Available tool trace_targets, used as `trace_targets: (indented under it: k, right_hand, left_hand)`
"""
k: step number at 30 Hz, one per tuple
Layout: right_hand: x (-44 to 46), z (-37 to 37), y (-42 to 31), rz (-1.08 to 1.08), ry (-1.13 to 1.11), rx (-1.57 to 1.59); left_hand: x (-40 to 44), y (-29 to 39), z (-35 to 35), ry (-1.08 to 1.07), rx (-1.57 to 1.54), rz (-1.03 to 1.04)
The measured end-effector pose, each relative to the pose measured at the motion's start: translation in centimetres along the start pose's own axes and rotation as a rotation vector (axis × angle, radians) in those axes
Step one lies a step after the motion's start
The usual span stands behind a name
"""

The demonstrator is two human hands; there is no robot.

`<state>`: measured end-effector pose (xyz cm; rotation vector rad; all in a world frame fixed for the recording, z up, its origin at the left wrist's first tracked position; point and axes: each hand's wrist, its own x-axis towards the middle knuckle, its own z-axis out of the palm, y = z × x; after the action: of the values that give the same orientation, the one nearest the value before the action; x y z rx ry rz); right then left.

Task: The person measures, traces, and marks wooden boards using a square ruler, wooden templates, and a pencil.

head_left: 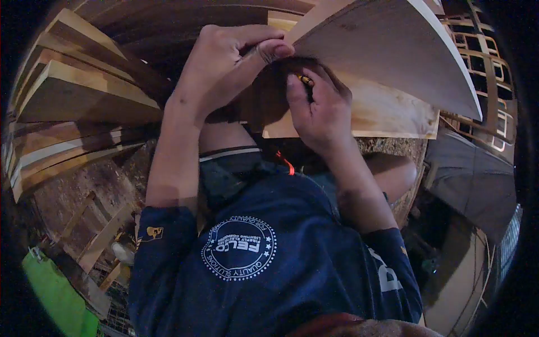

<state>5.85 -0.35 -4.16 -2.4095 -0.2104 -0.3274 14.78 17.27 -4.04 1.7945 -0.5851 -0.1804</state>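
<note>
My left hand point(230, 67) is closed, thumb and fingers pinched at the near left corner of a large pale wooden panel point(393, 50), which is tilted up with a curved-looking white edge. To the right and lower, my right hand point(323, 106) is wrapped round a thin yellow-and-black pencil-like tool point(305, 80); only its end shows between thumb and forefinger. The rest of that tool is hidden by the fist and shadow. Under the panel lies a lighter wooden board point(387, 112), its near edge just beyond my right wrist.
Stacked wood pieces point(84, 92) stand on the left. A rattan-like lattice frame point(488, 73) is at the far right, above a dark grey covering point(471, 168). Green cloth point(59, 295) hangs at lower left. My legs are folded beneath the work.
</note>
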Motion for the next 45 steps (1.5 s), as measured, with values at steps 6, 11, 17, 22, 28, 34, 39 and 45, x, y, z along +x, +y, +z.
trace_targets:
  k: [6,11,17,22,28,34,39,45]
  right_hand:
    - [0.03,0.06,-0.21,0.021,0.003,-0.012]
    - [-0.04,0.09,-0.2,0.049,-0.017,-0.057]
    - [0.04,0.19,-0.08,0.012,0.02,-0.03]
    - [-0.37,0.19,-0.13,0.024,0.03,-0.052]
    - [-0.39,0.39,-0.08,0.059,0.013,-0.019]
    - [-0.26,0.13,-0.22,0.052,0.007,-0.002]
    - [-0.25,0.45,0.14,0.004,0.042,0.002]
    - [-0.07,0.37,-0.1,-0.012,0.053,0.026]
  left_hand:
    - [-0.08,-0.2,0.13,0.005,0.04,-0.004]
    - [-0.08,-0.2,0.16,0.008,0.02,-0.007]
    - [-0.05,-0.13,0.27,0.008,0.016,-0.026]
    - [-0.08,-0.1,0.18,0.006,0.082,-0.003]
    - [-0.09,-0.18,0.31,0.027,0.1,-0.001]
    - [-0.12,-0.12,0.3,0.026,0.122,0.005]
    - [-0.09,-0.22,0.33,0.02,0.054,-0.001]
    - [-0.23,-0.25,0.53,0.047,0.089,0.011]
